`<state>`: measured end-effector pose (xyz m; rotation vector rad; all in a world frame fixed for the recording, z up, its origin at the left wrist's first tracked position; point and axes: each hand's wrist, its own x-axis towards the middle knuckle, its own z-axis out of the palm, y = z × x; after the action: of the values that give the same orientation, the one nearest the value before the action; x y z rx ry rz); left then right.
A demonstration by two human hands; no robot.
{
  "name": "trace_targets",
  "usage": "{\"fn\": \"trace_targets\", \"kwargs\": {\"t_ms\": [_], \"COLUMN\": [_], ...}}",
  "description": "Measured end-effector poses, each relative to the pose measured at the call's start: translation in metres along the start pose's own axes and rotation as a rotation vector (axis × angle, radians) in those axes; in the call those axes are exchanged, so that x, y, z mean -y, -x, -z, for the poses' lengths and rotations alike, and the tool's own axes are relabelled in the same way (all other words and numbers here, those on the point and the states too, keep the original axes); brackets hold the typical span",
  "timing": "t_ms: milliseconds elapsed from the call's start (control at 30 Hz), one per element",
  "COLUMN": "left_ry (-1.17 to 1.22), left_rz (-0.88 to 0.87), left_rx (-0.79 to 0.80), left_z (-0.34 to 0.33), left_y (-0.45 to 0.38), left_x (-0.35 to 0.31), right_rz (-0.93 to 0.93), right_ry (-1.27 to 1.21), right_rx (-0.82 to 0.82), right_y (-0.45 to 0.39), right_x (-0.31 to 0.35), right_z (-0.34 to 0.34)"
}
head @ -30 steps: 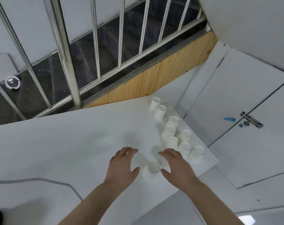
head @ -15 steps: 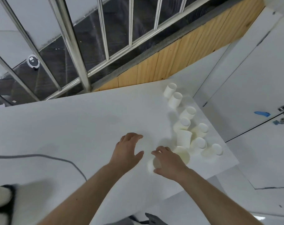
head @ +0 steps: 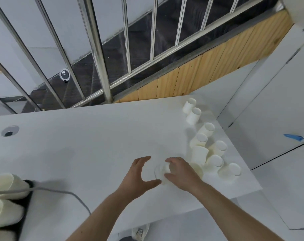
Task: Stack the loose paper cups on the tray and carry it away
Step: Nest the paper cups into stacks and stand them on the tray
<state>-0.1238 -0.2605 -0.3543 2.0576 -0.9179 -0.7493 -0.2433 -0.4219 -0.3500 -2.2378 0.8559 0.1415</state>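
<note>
A paper cup (head: 162, 170) lies tipped on its side on the white table (head: 78, 145), its mouth facing left, and the right hand (head: 180, 173) grasps it with fingers curled over the top. The left hand (head: 139, 176) is spread and holds nothing, thumb just beside the cup's rim. Just right of the hands stands a cluster of loose cups (head: 206, 150), most upside down. At the table's left edge stacked cups (head: 3, 197) lie on a dark tray (head: 24, 221), with a grey cable (head: 61, 192) running across them.
</note>
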Motion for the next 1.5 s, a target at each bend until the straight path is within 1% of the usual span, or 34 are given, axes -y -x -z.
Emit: {"fn": "trace_targets", "kwargs": {"t_ms": [33,100,167,233,367,433,467,500,533,567,600,633,667,700,733,800,967,1133,1300,1500], "left_ry": [0.073,0.226,0.364,0.453,0.504,0.489,0.463,0.419,0.339,0.215,0.064,-0.09,-0.22,-0.311,-0.37,-0.444,-0.536,-0.549,-0.52,-0.441], "left_rz": [0.024,0.052,0.048,0.014,-0.028,-0.021,-0.016,-0.01,-0.007,-0.01,-0.018,-0.033,-0.05,-0.063,-0.071,-0.084,-0.089,-0.08,-0.089,-0.16], "left_rx": [-0.001,0.0,0.002,0.001,-0.001,-0.003,-0.011,-0.031,-0.057,-0.075,-0.078,-0.069,-0.051,-0.029,-0.009,0.021,0.076,0.103,0.091,0.021], "left_z": [-0.001,-0.004,-0.006,-0.007,-0.008,-0.008,-0.009,-0.01,-0.011,-0.011,-0.011,-0.012,-0.014,-0.016,-0.019,-0.025,-0.035,-0.037,-0.032,-0.015], "left_y": [0.001,0.0,-0.002,-0.005,-0.01,-0.013,-0.015,-0.017,-0.019,-0.021,-0.023,-0.024,-0.025,-0.025,-0.026,-0.027,-0.029,-0.033,-0.037,-0.048], "left_x": [-0.002,-0.009,-0.014,-0.021,-0.032,-0.032,-0.032,-0.031,-0.029,-0.027,-0.025,-0.024,-0.022,-0.02,-0.019,-0.015,-0.009,-0.002,0.0,-0.006], "right_rz": [-0.079,-0.2,-0.269,-0.299,-0.276,-0.258,-0.249,-0.235,-0.216,-0.185,-0.136,-0.079,-0.03,0.0,0.006,-0.021,-0.058,-0.066,-0.024,0.015], "right_ry": [-0.246,-0.738,-1.055,-1.196,-1.236,-1.2,-1.138,-1.026,-0.852,-0.621,-0.354,-0.088,0.138,0.304,0.404,0.47,0.504,0.486,0.438,0.387], "right_rx": [-0.021,0.003,0.061,0.09,0.127,0.134,0.114,0.072,0.005,-0.078,-0.148,-0.174,-0.162,-0.13,-0.09,-0.027,0.05,0.066,0.038,-0.078], "right_y": [0.003,0.01,0.014,0.016,0.018,0.017,0.016,0.014,0.013,0.013,0.013,0.012,0.012,0.013,0.012,0.011,0.006,0.002,0.0,-0.003], "right_x": [0.004,0.011,0.014,0.014,0.008,0.005,0.002,-0.002,-0.008,-0.015,-0.025,-0.036,-0.044,-0.05,-0.055,-0.059,-0.057,-0.058,-0.048,-0.027], "right_z": [0.007,0.021,0.028,0.031,0.035,0.035,0.035,0.034,0.032,0.032,0.032,0.032,0.033,0.033,0.033,0.031,0.025,0.02,0.017,0.021]}}
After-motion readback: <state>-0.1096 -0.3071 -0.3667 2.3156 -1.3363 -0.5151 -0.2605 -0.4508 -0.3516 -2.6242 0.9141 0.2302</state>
